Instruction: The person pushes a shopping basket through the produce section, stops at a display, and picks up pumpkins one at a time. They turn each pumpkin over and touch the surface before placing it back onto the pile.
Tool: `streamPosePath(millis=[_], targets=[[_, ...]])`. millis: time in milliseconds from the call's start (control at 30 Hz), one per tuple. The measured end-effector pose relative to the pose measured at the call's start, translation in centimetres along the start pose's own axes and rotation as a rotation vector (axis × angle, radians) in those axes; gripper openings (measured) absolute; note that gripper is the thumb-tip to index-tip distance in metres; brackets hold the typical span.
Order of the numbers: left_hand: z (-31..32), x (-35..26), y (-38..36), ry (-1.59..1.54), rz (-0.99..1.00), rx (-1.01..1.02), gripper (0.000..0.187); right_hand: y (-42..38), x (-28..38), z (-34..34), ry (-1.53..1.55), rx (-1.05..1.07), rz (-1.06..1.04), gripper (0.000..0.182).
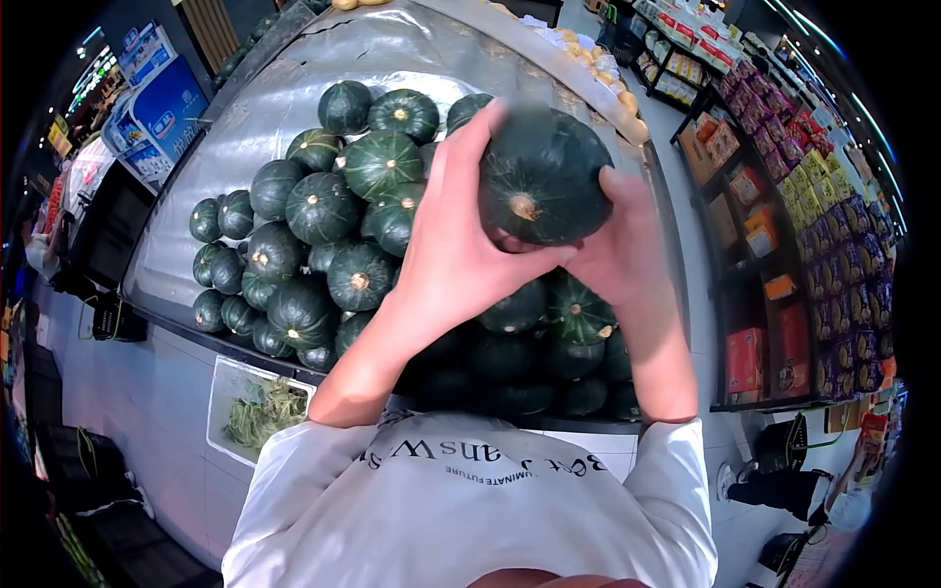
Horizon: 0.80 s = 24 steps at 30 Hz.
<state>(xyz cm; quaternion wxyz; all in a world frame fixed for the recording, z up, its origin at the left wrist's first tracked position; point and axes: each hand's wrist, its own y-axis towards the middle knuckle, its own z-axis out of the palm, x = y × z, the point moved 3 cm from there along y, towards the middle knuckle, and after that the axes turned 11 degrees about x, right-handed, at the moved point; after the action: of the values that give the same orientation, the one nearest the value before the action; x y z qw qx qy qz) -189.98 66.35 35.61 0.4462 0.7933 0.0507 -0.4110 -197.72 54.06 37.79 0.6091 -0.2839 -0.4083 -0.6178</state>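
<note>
A large dark green pumpkin [544,181] is held up between both of my hands, its pale stem end facing me. My left hand [461,211] wraps round its left side and underside. On the right side, my right hand [622,235] presses against it, with the thumbs close together below. Beneath and to the left is a pile of similar green pumpkins [321,209], lying on a silver-lined display stand [255,108]. Part of the pile is hidden behind my hands and forearms.
A white crate [223,392] with dried plant scraps stands on the floor by the stand's near left edge. Pale round produce [627,101] lines the far right edge. Packaged goods fill shelves [725,284] on the right. A person [833,500] is at the lower right.
</note>
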Motion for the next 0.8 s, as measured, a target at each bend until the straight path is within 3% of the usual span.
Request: streamPosePath(millis=[67,100,133,167,233,300,333,367,467,600,633,700,800], targets=[[-2.0,0.8,-1.2,0.013,0.009,-0.003,0.103,1.4,-1.4,1.6,-0.432,-0.101,-0.134,0.067],[-3.1,1.3,-1.6,-0.122,-0.024,0.017,0.102,2.5,-1.8,2.6,-0.654,-0.149,-0.204,0.074],[-4.1,1.7,-2.1,-0.235,-0.005,0.039,0.103,3.4,-2.4,3.9,-0.823,-0.221,-0.213,0.091],[-5.3,2.1,-2.6,-0.348,0.01,0.059,0.104,4.4,-3.0,4.8,-1.16,-0.23,-0.315,0.092],[-8.7,2.9,-3.7,-0.695,-0.001,0.192,0.107,6.5,-4.6,7.8,-1.533,-0.255,-0.454,0.094],[-11.9,3.8,-4.6,-1.223,0.026,0.152,0.101,8.9,-6.4,9.9,-1.636,-0.234,-0.482,0.107],[-13.5,4.5,-5.2,-1.368,-0.02,0.123,0.097,10.0,-7.4,11.2,-1.622,-0.166,-0.553,0.099],[-14.8,5.6,-5.6,-1.357,0.014,0.053,0.091,11.2,-8.6,11.9,-1.602,-0.152,-0.526,0.099],[-18.8,7.8,-7.6,-1.403,-0.131,-0.071,0.075,14.3,-12.3,13.1,-1.495,-0.069,-0.404,0.099],[-24.3,10.9,-10.6,-1.356,-0.153,-0.181,0.073,18.3,-16.9,14.5,-1.175,0.105,-0.139,0.102],[-25.4,11.7,-11.3,-1.307,-0.183,-0.172,0.067,19.3,-17.9,15.1,-1.166,0.131,-0.107,0.1],[-27.2,13.2,-13.0,-1.559,-0.291,-0.134,0.059,21.1,-19.3,16.6,-1.257,0.149,-0.059,0.096],[-29.6,14.9,-15.6,-1.396,-0.405,-0.145,0.058,23.9,-20.6,19.1,-1.443,0.235,-0.006,0.091]])
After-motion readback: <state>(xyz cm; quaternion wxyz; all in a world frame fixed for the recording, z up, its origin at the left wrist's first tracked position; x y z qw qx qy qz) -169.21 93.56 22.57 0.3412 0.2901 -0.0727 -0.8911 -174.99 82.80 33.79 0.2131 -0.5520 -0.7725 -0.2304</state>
